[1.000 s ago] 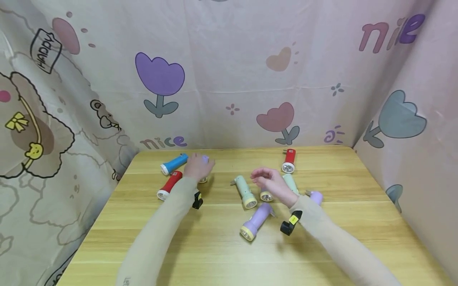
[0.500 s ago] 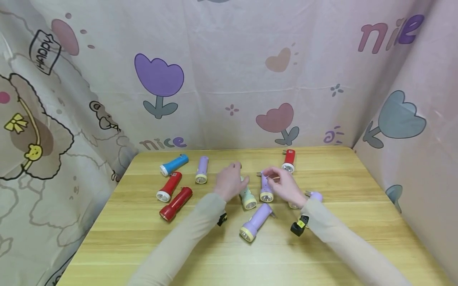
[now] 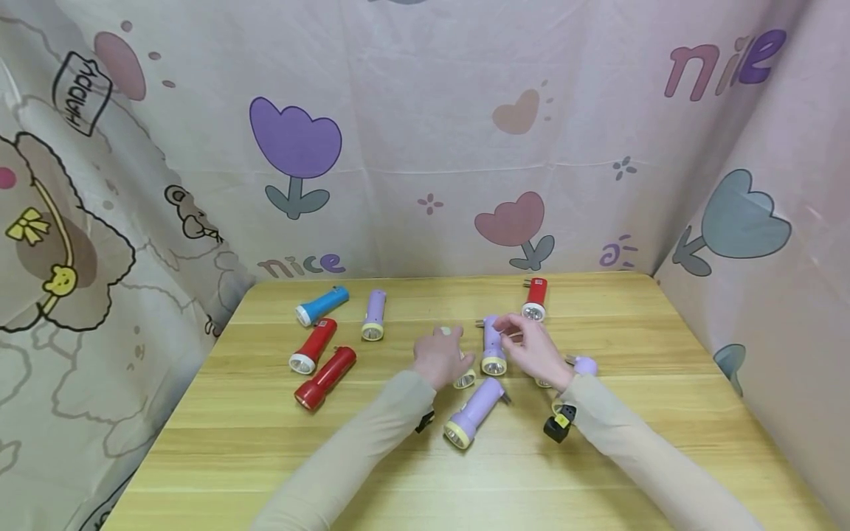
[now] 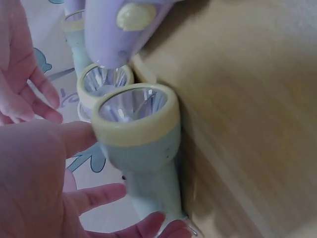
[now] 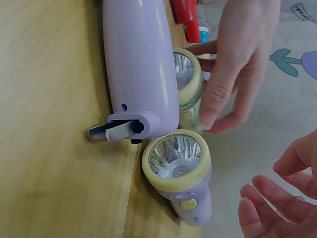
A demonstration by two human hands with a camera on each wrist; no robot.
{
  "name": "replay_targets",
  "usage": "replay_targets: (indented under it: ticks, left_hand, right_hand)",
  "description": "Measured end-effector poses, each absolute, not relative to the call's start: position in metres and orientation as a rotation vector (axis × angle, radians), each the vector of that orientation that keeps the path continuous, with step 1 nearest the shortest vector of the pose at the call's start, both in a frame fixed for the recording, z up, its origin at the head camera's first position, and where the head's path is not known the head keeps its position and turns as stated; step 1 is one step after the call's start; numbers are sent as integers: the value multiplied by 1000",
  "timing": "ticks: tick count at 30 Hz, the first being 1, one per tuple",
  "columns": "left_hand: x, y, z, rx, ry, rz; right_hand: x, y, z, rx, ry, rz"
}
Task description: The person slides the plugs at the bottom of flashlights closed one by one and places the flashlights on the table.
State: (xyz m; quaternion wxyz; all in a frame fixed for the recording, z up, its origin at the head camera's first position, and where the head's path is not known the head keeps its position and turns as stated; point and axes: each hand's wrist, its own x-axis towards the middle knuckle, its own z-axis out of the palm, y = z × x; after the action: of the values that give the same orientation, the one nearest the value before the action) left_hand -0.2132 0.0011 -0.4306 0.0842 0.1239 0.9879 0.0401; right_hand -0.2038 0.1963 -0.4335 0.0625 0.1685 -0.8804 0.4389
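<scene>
Lower left of frame: blue flashlight, white-rimmed red flashlight, all-red flashlight; then a far purple flashlight. Lower centre: left hand, fingers spread, unclosed, about a green flashlight on the table; firm contact can't be told. Below it, a slanting purple flashlight. Just right, a middle purple flashlight; right hand beside it, fingers loosely bent, gripping nothing.

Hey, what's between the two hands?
In the head view, a purple flashlight lies between them, with the lens end of a mint flashlight beside the left hand.
</scene>
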Motion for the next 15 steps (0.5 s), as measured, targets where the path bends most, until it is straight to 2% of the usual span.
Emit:
replay_targets:
  ticks: [15]
  left_hand:
    - [-211, -3, -434, 414, 2894, 108]
  right_hand:
    - [-202, 198, -435, 486, -2680, 1407]
